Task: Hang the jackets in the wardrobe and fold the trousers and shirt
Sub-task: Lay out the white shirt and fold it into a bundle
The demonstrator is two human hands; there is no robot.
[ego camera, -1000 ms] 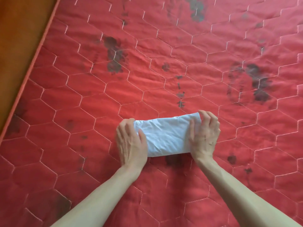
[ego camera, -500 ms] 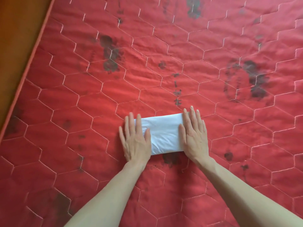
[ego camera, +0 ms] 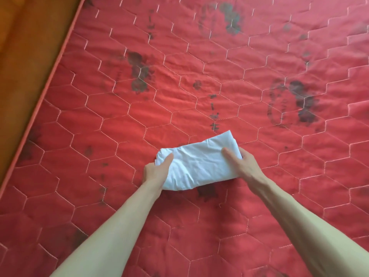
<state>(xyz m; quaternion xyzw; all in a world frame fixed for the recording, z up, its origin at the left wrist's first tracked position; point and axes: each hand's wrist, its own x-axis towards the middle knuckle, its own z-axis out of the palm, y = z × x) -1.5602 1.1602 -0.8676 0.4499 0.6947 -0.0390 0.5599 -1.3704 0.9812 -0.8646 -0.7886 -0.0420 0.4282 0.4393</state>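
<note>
A white garment (ego camera: 197, 163), folded into a small thick bundle, is held just above the red quilted mattress (ego camera: 179, 76). My left hand (ego camera: 156, 170) grips its left end, thumb on top and fingers under the cloth. My right hand (ego camera: 244, 162) grips the right end the same way, thumb lying across the top. The bundle tilts, its right end higher and farther from me. No jackets, trousers or wardrobe are in view.
The mattress has hexagon stitching and dark faded print marks. Its piped edge (ego camera: 50, 74) runs diagonally at the left, with an orange-brown wooden surface (ego camera: 26, 47) beyond it.
Both hands went from pressing flat on the folded garment to gripping its ends. The bundle has lifted off the mattress and tilted.
</note>
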